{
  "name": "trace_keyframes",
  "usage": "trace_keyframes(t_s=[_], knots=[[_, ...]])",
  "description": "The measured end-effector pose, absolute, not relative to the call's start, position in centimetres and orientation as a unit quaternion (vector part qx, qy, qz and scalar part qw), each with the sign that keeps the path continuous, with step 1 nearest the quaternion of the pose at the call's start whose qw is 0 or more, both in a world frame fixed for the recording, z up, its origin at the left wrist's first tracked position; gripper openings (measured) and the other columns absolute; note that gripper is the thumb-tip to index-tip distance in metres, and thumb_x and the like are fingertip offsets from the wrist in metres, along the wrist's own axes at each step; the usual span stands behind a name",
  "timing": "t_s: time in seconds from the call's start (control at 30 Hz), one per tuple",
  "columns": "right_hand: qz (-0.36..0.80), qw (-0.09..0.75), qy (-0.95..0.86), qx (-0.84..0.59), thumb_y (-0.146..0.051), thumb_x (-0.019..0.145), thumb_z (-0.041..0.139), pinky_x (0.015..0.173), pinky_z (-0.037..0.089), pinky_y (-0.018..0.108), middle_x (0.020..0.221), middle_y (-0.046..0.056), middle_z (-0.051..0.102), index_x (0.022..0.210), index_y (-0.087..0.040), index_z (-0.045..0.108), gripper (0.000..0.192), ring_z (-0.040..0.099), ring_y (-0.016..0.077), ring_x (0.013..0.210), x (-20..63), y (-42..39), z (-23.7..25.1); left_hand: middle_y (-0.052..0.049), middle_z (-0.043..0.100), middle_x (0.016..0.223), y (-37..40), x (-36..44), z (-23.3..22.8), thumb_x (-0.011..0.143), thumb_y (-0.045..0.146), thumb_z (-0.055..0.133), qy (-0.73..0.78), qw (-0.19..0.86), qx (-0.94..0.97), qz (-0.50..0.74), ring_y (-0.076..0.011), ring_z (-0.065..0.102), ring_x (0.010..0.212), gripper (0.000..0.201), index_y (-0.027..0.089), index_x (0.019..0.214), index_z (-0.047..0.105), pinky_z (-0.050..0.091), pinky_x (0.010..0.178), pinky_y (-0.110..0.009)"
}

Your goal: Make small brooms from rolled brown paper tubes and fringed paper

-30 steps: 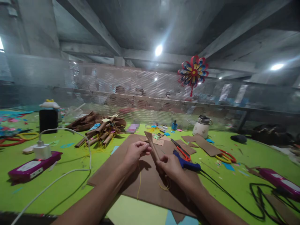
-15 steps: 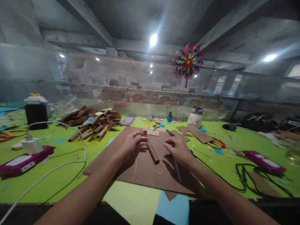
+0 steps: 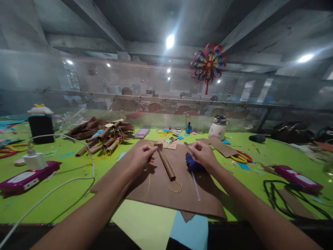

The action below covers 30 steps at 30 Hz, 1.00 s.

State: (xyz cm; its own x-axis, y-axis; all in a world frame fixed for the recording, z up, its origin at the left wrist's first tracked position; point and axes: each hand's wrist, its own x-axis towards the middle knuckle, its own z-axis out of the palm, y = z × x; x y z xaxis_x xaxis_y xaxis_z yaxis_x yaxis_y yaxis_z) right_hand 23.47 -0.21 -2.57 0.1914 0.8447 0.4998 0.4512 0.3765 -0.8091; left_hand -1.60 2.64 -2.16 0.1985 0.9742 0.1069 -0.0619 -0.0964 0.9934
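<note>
My left hand pinches the fringed top end of a brown rolled paper tube. The tube slants down onto a brown cardboard sheet. A yellow string hangs from my left hand and curls by the tube's lower end. My right hand is closed on a blue glue gun, just right of the tube. The gun's dark nozzle points up and left toward the fringe, and a pale glue stick sticks out behind it toward me.
A pile of brown tubes lies at back left. A white charger on a purple power strip and its cable are at left. Scissors, a white jar, another purple strip and black cable are at right. A mesh fence runs behind.
My right hand let go of the tube and took up the blue glue gun. The tube's lower end came down onto the cardboard, held only by my left hand.
</note>
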Motion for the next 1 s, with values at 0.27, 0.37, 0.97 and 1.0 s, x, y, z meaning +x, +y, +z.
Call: trace_keyframes(t_s=[0.27,0.37,0.97,1.0], knots=[[0.135,0.633,-0.563,-0.514,-0.058,0.081,0.049,0.04,0.027,0.023,0.043,-0.008,0.03,0.052,-0.023,0.033,0.048,0.029,0.0083,0.04,24.7,1.2,-2.5,0.008,0.032,0.046,3.7,-1.6,-2.7,0.077,0.055,0.057,0.378,0.47,0.595,0.531,-0.0062,0.029,0.038,0.043,0.02,0.06,0.038,0.022,0.039,-0.019],[0.111,0.646,-0.536,-0.532,-0.056,0.077,0.056,0.043,0.03,0.024,0.041,-0.007,0.034,0.049,-0.022,0.036,0.049,0.032,0.0087,0.041,26.5,1.1,-3.1,0.009,0.028,0.047,3.0,-1.2,-1.8,0.078,0.053,0.057,0.347,0.512,0.593,0.515,-0.0049,0.023,0.038,0.043,0.02,0.061,0.037,0.017,0.038,-0.02],[0.114,0.572,-0.593,-0.555,-0.053,0.078,0.05,0.047,0.036,0.024,0.049,-0.001,0.051,0.057,-0.017,0.056,0.042,0.046,0.0127,0.046,25.9,1.4,-4.5,-0.001,0.063,0.064,-4.4,3.0,3.0,0.065,0.026,0.073,0.246,0.596,0.681,0.347,-0.0116,0.054,0.059,0.014,0.018,0.076,0.07,0.039,0.058,-0.024],[0.116,0.567,-0.598,-0.555,-0.054,0.079,0.049,0.046,0.037,0.024,0.048,-0.001,0.051,0.056,-0.018,0.054,0.043,0.046,0.0126,0.046,25.8,1.4,-4.6,-0.001,0.062,0.063,-5.8,3.6,2.6,0.066,0.028,0.073,0.235,0.62,0.685,0.3,-0.0116,0.054,0.057,0.015,0.018,0.077,0.07,0.039,0.055,-0.023]])
